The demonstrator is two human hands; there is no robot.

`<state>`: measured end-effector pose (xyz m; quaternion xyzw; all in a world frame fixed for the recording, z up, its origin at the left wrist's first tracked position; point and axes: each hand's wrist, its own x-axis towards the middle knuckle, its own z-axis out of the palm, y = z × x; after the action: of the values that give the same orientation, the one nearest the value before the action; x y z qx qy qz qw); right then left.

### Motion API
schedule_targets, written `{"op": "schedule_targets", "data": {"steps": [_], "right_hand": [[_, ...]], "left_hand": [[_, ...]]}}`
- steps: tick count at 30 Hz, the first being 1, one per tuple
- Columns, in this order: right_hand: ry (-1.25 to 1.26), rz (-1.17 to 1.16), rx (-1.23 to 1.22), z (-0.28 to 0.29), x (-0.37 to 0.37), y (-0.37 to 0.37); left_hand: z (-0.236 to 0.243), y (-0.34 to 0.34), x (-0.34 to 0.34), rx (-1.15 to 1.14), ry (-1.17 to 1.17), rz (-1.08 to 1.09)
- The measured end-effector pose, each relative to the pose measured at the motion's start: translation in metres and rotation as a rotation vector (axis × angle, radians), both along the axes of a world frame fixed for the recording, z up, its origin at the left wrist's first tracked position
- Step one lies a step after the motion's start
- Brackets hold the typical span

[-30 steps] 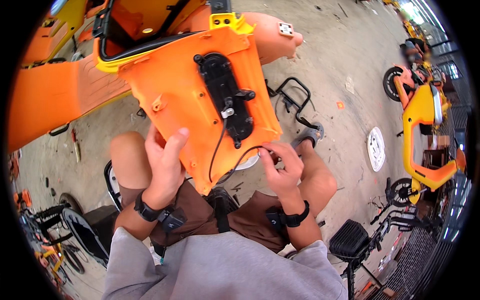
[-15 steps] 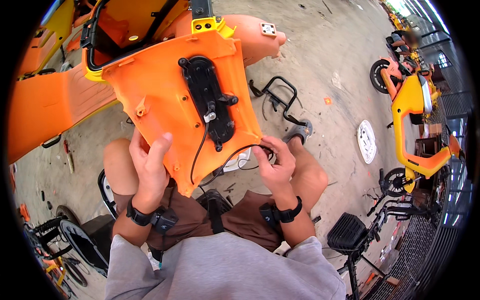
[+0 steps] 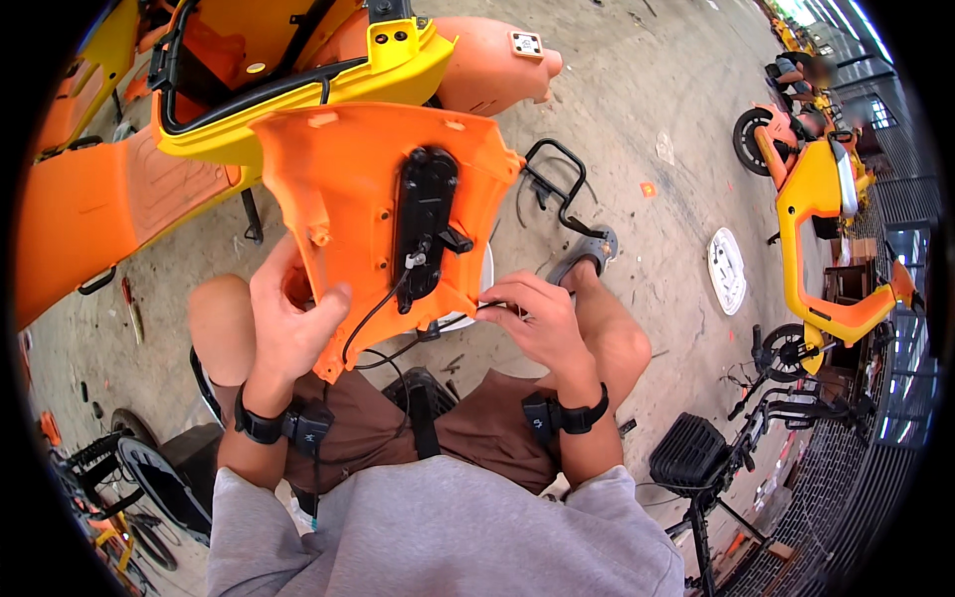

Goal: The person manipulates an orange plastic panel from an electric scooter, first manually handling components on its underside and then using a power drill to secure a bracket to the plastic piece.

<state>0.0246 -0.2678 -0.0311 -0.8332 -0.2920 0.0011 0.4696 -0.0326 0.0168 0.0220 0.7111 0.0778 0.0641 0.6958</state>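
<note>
Gritty floor [image 3: 647, 109] below; left fingers [image 3: 277, 267] grip a curved plastic panel [image 3: 360, 224].

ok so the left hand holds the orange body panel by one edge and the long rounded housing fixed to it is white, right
Not quite: the long rounded housing is black, not white, as the head view shows. The left hand does hold the orange body panel by one edge.
</note>
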Motion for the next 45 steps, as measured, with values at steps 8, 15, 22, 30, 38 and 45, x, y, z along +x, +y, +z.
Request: {"op": "schedule_targets", "data": {"steps": [8, 15, 22, 30, 38, 45], "right_hand": [[0.342, 0.12, -0.285, 0.004, 0.003, -0.009], [0.275, 0.185, -0.324, -0.002, 0.0, -0.013], [-0.036, -0.005, -0.287, 0.001, 0.003, -0.011], [-0.198, -0.035, -0.248, 0.001, 0.005, -0.013], [-0.281, -0.228, -0.127, 0.007, 0.007, -0.011], [-0.126, -0.319, -0.015, 0.004, 0.006, -0.014]], "left_hand": [[0.001, -0.013, 0.002, 0.191, 0.039, -0.186], [-0.001, -0.018, 0.005, 0.294, 0.052, -0.287], [-0.004, -0.018, 0.006, 0.362, 0.016, -0.284], [-0.001, -0.019, 0.006, 0.426, 0.071, -0.274], [-0.001, -0.019, 0.006, 0.405, 0.081, -0.277], [-0.006, -0.018, 0.005, 0.382, 0.045, -0.226]]}}
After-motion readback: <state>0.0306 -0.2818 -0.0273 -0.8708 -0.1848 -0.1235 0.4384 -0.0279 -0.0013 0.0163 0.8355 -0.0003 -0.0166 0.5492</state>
